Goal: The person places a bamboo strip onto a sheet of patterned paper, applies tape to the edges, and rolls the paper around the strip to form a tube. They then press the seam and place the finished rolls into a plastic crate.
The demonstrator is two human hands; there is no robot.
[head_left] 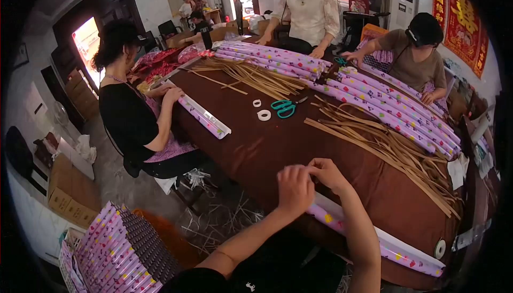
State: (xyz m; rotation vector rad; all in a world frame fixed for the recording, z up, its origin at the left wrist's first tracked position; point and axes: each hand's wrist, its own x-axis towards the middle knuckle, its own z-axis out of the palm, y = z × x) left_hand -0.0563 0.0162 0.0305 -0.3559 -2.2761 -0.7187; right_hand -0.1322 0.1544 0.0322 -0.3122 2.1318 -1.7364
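On the near side of the scissors (pixel 283 109), along the near edge of the brown surface (pixel 240 151): floral strip (pixel 409 257), white face partly showing, seems part-folded. Left hand (pixel 295 190) and right hand (pixel 328 174) are close together over its scissors-side end. Right thumb and index look pinched together; left fingers are bent but blurred. Can't tell if either grips anything, or if the right forearm touches the strip.

Risks, my read: strip sits close to the edge, so a forearm nudge could skew it or tip it off. A light fold could spring open if nothing pins the other end. If there's tape in those fingertips, it could stick crooked or to skin; too small to confirm.

Orientation: long axis runs along the near edge, lying flat, not upright. One end under the hands, nearest the scissors; other end points away from them to the right, tape roll (pixel 440 248) just beside it.

Near-left of the scissors, off the surface: stacked floral tubes (pixel 115 250). Right of the scissors: loose brown strips (pixel 395 149), then long floral tubes (pixel 387 106) behind. Just left: two white rings (pixel 264 115). Farther left, a person (pixel 125 100) handles another floral piece (pixel 206 116). Beyond the scissors, two more people (pixel 309 12) at the surface.
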